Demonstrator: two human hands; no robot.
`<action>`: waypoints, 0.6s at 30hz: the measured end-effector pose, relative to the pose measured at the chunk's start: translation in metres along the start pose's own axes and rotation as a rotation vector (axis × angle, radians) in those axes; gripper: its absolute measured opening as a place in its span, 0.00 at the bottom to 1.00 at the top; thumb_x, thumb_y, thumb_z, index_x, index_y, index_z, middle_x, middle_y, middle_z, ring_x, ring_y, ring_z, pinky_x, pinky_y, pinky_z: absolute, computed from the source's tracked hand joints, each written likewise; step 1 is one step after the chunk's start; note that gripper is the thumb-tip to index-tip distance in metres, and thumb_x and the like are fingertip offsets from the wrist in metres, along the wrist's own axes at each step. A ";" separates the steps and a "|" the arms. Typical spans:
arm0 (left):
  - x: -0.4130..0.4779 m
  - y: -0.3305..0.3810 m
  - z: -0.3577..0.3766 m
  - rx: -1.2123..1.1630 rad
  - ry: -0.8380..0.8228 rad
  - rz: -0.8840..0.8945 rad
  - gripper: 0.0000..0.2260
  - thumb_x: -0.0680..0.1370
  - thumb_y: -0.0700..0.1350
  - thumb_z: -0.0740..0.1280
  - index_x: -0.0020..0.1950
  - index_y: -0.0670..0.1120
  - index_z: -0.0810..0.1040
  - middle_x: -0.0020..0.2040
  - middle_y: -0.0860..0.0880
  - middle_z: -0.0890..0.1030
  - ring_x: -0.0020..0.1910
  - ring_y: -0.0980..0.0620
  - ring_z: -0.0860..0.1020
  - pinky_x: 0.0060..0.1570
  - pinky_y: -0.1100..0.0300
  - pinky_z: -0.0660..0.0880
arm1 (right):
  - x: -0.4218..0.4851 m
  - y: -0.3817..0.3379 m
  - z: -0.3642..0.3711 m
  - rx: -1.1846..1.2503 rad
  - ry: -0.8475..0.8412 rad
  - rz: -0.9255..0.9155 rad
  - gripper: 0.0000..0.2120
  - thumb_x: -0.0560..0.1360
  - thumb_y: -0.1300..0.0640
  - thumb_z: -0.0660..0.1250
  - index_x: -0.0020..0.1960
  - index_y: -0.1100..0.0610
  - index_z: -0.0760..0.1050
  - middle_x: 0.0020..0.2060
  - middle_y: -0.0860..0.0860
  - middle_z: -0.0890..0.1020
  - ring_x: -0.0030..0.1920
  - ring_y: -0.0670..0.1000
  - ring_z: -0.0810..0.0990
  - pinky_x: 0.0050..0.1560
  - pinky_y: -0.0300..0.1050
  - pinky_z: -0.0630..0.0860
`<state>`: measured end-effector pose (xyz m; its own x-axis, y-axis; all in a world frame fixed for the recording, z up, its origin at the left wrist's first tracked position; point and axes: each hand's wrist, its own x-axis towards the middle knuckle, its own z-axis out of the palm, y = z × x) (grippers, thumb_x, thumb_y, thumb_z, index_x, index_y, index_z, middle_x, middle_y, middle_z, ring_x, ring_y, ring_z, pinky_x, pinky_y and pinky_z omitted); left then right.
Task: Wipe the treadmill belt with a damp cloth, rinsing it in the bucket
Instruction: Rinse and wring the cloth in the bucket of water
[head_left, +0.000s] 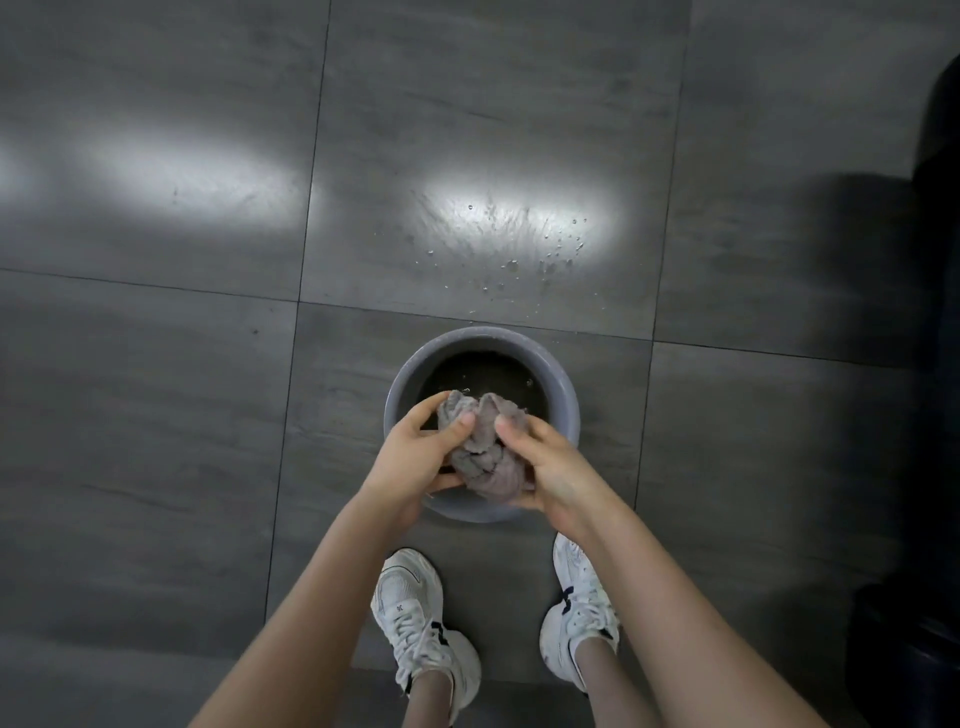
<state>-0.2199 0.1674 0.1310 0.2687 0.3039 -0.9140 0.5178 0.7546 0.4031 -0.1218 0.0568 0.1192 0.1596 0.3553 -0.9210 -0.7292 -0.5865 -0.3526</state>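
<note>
Cloth (480, 452): a grey, wet-looking wad, bunched and twisted between my two hands, held over the near half of the bucket (567, 395). My left hand (415, 460) grips the left side of the wad, thumb pressing into the fabric on top and fingers curled round underneath. My right hand (553, 475) grips the right side the same way, thumb on top and fingers wrapped below. My thumbs (460, 423) lie close together, with a fold of cloth between them. A crumpled end of the cloth sticks out beyond them, toward the far side of the bucket.

The bucket is round and grey and stands on the floor (156, 415) just ahead of my feet. Dark water (483, 371) lies in it, with a few small bubbles near the cloth. I cannot tell whether the underside of the wad touches the water, because my hands hide that part.

The floor is large dark grey tiles with thin joints. Beyond the bucket, water drops (519, 260) are scattered over a bright patch of reflected light. My white shoes (421, 618) stand apart on the near side of the bucket, one under each forearm. At the right edge stands something black (940, 130), too dark to make out.
</note>
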 end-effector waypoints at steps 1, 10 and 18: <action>-0.006 0.003 0.001 0.005 0.021 0.012 0.18 0.77 0.43 0.68 0.66 0.50 0.72 0.51 0.50 0.82 0.46 0.53 0.81 0.31 0.61 0.78 | -0.005 -0.003 0.003 -0.047 0.052 -0.035 0.15 0.74 0.52 0.70 0.59 0.56 0.76 0.52 0.54 0.84 0.50 0.52 0.83 0.43 0.48 0.81; -0.055 0.032 0.003 0.304 0.333 0.224 0.12 0.76 0.31 0.57 0.53 0.38 0.78 0.39 0.42 0.82 0.35 0.46 0.81 0.41 0.53 0.81 | -0.065 -0.040 0.017 -0.758 0.484 -0.342 0.11 0.79 0.57 0.60 0.61 0.54 0.74 0.54 0.52 0.81 0.56 0.56 0.77 0.46 0.42 0.66; -0.160 0.087 0.034 0.234 -0.021 0.206 0.25 0.71 0.25 0.59 0.60 0.48 0.77 0.52 0.47 0.81 0.48 0.49 0.79 0.42 0.61 0.77 | -0.174 -0.070 0.012 -0.739 0.326 -0.473 0.13 0.76 0.55 0.66 0.60 0.50 0.76 0.57 0.46 0.79 0.57 0.50 0.77 0.53 0.42 0.69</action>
<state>-0.1902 0.1643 0.3135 0.4030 0.4226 -0.8118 0.6227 0.5234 0.5816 -0.1064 0.0446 0.3066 0.5920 0.5188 -0.6168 0.0489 -0.7870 -0.6150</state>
